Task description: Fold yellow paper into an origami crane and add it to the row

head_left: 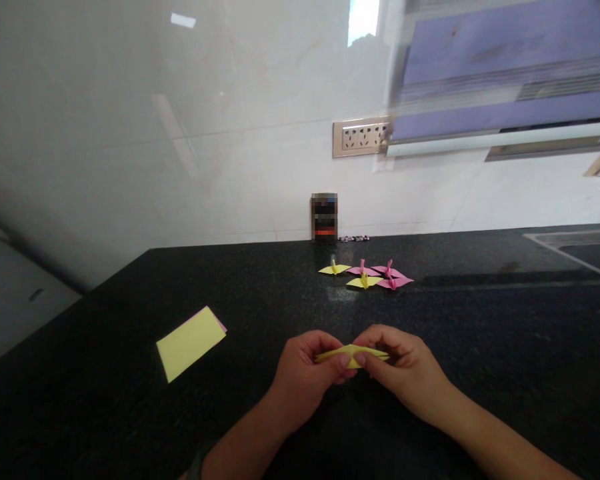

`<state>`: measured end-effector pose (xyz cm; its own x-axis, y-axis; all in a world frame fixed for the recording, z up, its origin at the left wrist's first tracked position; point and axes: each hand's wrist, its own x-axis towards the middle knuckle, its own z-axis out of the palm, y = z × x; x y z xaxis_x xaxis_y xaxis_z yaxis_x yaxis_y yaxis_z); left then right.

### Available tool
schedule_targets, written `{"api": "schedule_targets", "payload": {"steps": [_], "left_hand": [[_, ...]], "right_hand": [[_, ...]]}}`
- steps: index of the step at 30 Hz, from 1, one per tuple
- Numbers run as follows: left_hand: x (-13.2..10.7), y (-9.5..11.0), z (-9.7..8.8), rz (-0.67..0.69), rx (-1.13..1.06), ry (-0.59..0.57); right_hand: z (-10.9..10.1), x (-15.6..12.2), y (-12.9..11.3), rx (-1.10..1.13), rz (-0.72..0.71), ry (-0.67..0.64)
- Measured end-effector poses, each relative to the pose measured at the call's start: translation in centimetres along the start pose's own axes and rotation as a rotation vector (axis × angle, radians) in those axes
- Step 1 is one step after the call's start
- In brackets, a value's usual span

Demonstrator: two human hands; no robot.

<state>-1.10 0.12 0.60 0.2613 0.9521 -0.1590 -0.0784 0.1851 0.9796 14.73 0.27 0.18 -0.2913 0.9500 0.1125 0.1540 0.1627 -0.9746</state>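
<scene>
My left hand (pixel 305 370) and my right hand (pixel 400 367) meet low in the middle of the view, both pinching a folded yellow paper piece (pixel 351 355) just above the black countertop (pixel 130 413). Thumbs and fingertips of both hands press on the paper from either side. Farther back lie several finished paper cranes (pixel 365 275), yellow and pink, in a small cluster.
A stack of yellow paper sheets (pixel 190 342) with a pink sheet beneath lies to the left. A small dark box (pixel 324 217) stands against the white wall under a socket strip (pixel 361 137). A sink edge (pixel 575 247) shows at far right.
</scene>
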Motion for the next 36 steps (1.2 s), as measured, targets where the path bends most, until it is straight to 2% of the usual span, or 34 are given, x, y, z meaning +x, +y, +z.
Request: {"api": "schedule_targets", "payload": {"steps": [8, 15, 23, 33, 36], "left_hand": [[-0.2, 0.2, -0.1, 0.030, 0.083, -0.030], [-0.2, 0.1, 0.0, -0.004, 0.041, -0.032], [-0.1, 0.2, 0.0, -0.062, -0.054, -0.060], [0.0, 0.3, -0.3, -0.114, -0.114, -0.111], [-0.1, 0.3, -0.4, -0.119, -0.127, -0.085]], "right_hand": [[-0.2, -0.1, 0.5, 0.035, -0.018, -0.041], [-0.6, 0.1, 0.0, -0.141, -0.188, -0.044], [-1.3, 0.1, -0.2, -0.221, -0.376, -0.126], [-1.4, 0.3, -0.2, -0.264, -0.450, -0.067], [-1.5, 0.4, -0.2, -0.292, -0.465, -0.065]]}}
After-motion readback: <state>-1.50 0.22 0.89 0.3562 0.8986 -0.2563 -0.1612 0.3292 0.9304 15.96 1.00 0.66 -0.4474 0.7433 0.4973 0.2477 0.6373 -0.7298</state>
